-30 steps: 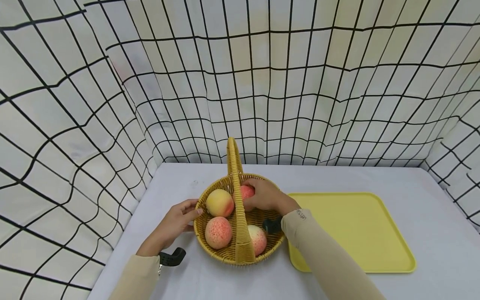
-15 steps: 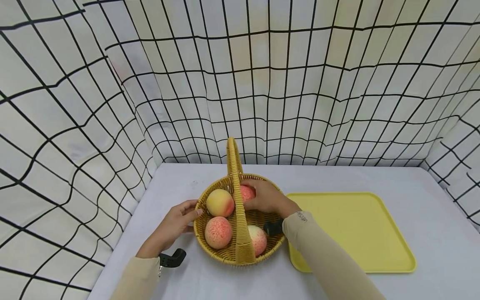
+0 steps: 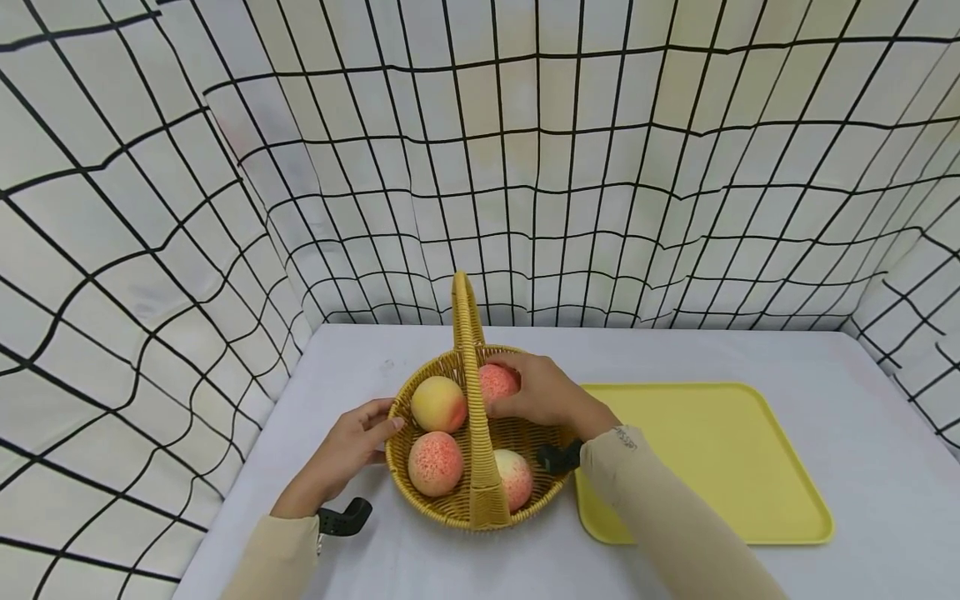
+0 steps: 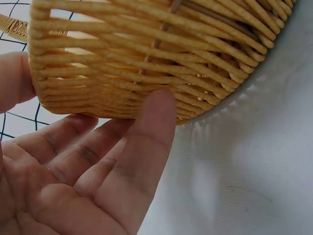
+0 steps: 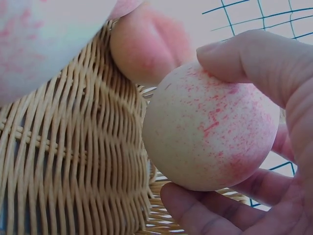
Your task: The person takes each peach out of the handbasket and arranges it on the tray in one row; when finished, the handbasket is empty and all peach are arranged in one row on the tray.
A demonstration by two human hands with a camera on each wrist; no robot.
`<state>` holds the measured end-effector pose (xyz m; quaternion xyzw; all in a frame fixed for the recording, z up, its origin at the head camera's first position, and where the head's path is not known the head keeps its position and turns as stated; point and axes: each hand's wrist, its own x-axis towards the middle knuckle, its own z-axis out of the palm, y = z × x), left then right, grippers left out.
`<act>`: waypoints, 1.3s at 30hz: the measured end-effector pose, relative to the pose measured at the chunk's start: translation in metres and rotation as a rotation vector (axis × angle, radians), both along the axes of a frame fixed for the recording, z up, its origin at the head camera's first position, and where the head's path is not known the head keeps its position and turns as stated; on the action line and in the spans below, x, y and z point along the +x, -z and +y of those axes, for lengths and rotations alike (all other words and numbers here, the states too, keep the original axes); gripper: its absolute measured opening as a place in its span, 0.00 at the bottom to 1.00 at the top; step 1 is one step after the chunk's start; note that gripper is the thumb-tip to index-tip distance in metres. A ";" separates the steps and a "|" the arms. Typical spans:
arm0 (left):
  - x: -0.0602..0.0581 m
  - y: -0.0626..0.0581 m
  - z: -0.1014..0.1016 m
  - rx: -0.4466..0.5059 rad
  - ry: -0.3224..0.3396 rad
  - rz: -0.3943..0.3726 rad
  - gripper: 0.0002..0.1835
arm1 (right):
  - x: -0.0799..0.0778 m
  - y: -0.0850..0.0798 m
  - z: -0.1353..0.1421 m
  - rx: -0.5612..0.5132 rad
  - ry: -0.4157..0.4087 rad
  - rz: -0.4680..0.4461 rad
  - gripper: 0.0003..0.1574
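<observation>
A yellow wicker basket point(image 3: 489, 504) with a tall arched handle stands on the white table. My left hand point(image 3: 348, 442) holds its left side, thumb at the rim and fingers along the woven outer wall point(image 4: 122, 63). Inside the basket, right of the handle, my right hand point(image 3: 546, 390) grips a pink-speckled peach point(image 5: 210, 127) between thumb and fingers. The right wrist view has the peach over the woven bottom. A yellow-and-red peach point(image 3: 438, 403) and a red-speckled peach point(image 3: 436, 464) lie left of the handle. One pale pink peach point(image 3: 515, 481) sits at the front right, partly behind the handle.
To the basket's right lies a flat yellow tray point(image 3: 720, 467), partly covered by the right sleeve point(image 3: 667, 500). Black netting point(image 3: 570, 192) over white cloth borders the back and both sides of the table. Each wrist wears a black camera mount point(image 3: 345, 517).
My right hand and the peach in it have shifted slightly right and up, so more of the peach shows beside the handle. My left hand stays at the rim.
</observation>
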<state>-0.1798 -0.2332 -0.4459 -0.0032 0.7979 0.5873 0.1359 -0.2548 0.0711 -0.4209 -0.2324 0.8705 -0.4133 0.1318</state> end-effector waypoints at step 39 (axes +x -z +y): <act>-0.001 0.001 0.004 -0.061 -0.042 0.051 0.27 | 0.024 -0.021 0.082 -0.141 0.171 0.034 0.44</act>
